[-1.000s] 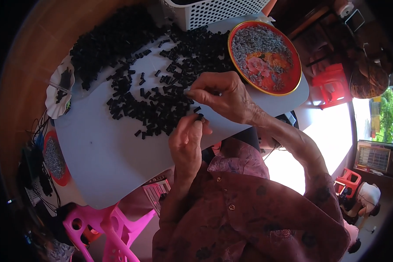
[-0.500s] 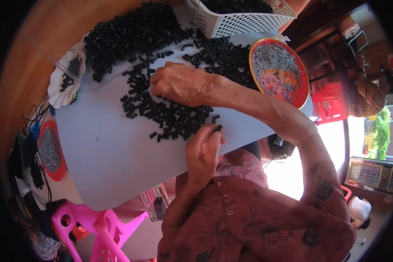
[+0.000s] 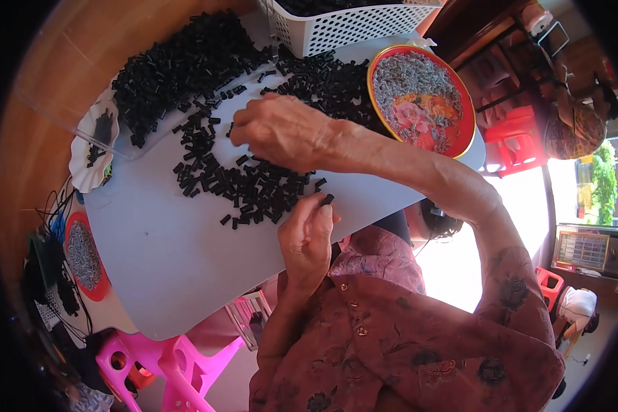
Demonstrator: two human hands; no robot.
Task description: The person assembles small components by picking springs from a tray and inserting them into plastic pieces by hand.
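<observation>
Small black tubular pieces lie scattered over a grey table top. Near the table's front edge, my left hand pinches one short black tubular piece between thumb and finger, its end sticking up. My right hand reaches in from the right over the scattered pieces, fingers curled down and together. Whatever those fingertips hold, if anything, is hidden beneath the hand. Beyond it, a large heap of the same black pieces covers the back of the table.
A red flowered tray with many small metal parts lies at the right. A white perforated basket of black pieces stands behind. At left are a white scalloped dish and a red dish of metal parts. A pink stool stands below.
The whole view has shifted slightly, so the table and trays sit a little farther left. My right hand has turned slightly over the pieces; my left hand still pinches its black piece.
</observation>
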